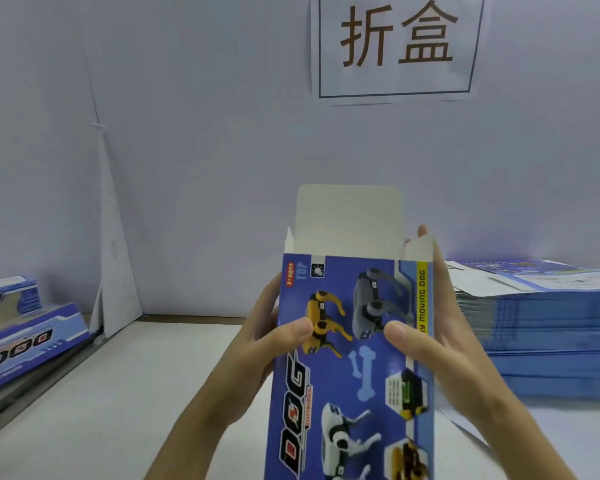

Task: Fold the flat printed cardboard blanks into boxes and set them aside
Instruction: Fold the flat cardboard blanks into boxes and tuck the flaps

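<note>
Between both hands, upright above the table [136, 393], I hold the box [354, 368]. It is opened into a sleeve, with its white flap [350, 216] not yet tucked and its bottom out of frame. The left hand [257, 344] and right hand [440, 341] each clasp a side, thumbs on the glossy print. A thick stack [541, 323] of flat blanks lies at the right, and finished boxes [28, 341] lie at the left. I judge most of the work is ahead.

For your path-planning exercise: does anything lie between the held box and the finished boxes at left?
Nothing visible does: only bare table lies between the box, held by left hand and right hand, and the finished boxes.
</note>
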Demonstrator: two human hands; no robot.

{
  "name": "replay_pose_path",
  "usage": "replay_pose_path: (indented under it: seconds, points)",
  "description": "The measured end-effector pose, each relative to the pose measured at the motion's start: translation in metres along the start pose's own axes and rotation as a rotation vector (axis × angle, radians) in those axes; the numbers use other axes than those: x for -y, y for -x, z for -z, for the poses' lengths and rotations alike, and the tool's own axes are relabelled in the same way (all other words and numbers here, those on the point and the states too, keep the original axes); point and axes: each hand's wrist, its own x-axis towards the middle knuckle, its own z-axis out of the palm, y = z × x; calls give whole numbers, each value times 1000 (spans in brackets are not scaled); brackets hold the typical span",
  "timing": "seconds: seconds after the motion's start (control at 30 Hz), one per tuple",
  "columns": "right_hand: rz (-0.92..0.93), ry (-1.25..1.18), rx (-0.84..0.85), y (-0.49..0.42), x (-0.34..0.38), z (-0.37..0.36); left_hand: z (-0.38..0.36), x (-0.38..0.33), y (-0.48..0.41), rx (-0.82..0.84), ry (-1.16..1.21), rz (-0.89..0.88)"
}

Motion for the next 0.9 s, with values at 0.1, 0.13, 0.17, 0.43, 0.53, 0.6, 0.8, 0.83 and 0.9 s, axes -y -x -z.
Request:
replay_pose_path:
  seconds: [0.1,0.13,0.17,0.43,0.53,0.6,0.8,0.83,0.9]
  points:
    - [153,111,-54,-1,-5,2,1,0,2,13,0,7]
    - [183,109,-72,-2,-5,2,2,0,3,16,-7,8]
    - [201,91,-89,-2,-4,3,2,1,3,25,-14,6]
    - [279,53,-107,-5,2,8,-1,3,3,116,-60,-28]
    - [288,46,-100,-4,2,8,0,4,3,118,-55,-13]
    - [265,24,-94,-2,2,6,2,3,4,110,-42,-8]
    - [288,64,-82,-3,8,4,6,0,8,101,-1,11]
    - [310,93,-93,-3,8,5,6,0,8,97,7,14]
    - [330,98,-111,-4,9,5,5,-1,8,100,9,11]
